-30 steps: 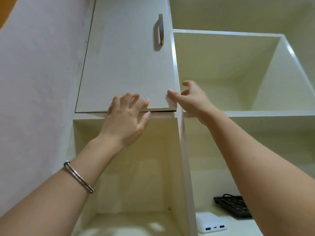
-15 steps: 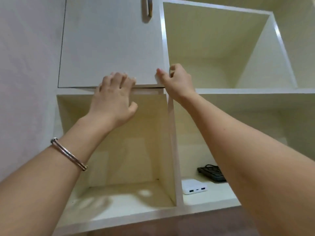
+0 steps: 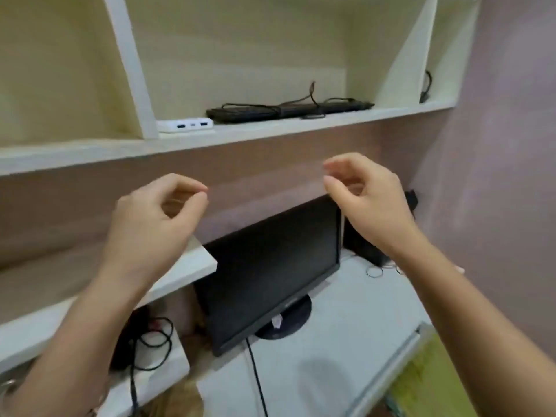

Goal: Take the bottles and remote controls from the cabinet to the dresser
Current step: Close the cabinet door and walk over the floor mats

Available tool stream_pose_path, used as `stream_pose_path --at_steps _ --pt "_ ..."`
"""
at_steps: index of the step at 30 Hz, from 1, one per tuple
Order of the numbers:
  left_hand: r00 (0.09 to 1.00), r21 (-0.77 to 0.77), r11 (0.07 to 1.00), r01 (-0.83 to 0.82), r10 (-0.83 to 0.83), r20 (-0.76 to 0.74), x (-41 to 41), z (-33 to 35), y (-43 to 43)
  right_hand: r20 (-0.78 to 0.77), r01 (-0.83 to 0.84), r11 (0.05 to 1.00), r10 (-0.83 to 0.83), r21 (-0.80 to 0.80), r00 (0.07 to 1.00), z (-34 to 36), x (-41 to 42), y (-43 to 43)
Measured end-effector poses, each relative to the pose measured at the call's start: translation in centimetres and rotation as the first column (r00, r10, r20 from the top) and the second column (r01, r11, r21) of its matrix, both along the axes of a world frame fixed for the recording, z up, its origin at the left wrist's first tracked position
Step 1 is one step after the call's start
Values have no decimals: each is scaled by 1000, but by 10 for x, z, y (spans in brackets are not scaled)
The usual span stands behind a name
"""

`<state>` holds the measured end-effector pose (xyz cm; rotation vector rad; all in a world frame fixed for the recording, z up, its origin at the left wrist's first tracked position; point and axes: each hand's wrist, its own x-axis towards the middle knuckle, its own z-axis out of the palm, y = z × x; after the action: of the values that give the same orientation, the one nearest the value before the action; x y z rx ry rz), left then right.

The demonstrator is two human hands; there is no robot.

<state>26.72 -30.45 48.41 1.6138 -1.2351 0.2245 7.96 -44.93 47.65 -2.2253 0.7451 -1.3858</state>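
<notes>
Cabinet (image 3: 228, 136) shelving is being shown across the top of the view, above both hands, its pale front edge dipping slightly to the left. Left hand (image 3: 150, 224) is being held in mid-air below that edge, fingers loosely curled, thumb and forefinger tips almost meeting, with nothing being gripped or touched. Right hand (image 3: 370, 203) is being held a little higher and well apart from it, likewise loosely curled with a small gap at the thumb, and nothing is being held. Both hands are being smeared by blur, so whether the left fingertips meet cannot be told. In the middle compartment a white power bank (image 3: 186, 126) is being seen just beside a black keyboard (image 3: 288, 111) with cable piled on it. The left compartment is being cut off by the frame. Below, a black monitor (image 3: 270, 275) is being overlapped by the right hand at one top corner and by a lower shelf (image 3: 192, 266) at its left side. A dark box (image 3: 361, 248) is being half hidden behind the right forearm. Tangled black cables (image 3: 150, 341) are being glimpsed under the lower shelf. Open room is being offered between the hands and on the white desktop (image 3: 346, 341) right of the monitor's stand.
</notes>
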Motion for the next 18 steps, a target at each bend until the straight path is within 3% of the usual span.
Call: stream_pose_path --at_steps 3,6,11,18 --pt "979 165 974 157 -131 -159 -43 -80 -15 -111 154 962 -132 223 985 -89 -69 -3" --pt "926 362 886 291 -166 -338 -79 -163 -31 -281 327 843 -219 428 934 -169 -139 6" --pt "820 637 608 474 -41 -571 -134 -287 -46 -492 528 497 -215 688 843 -285 -251 35" --pt "762 761 268 591 125 -636 -222 -402 -48 -642 646 62 -72 761 763 -382 -385 93"
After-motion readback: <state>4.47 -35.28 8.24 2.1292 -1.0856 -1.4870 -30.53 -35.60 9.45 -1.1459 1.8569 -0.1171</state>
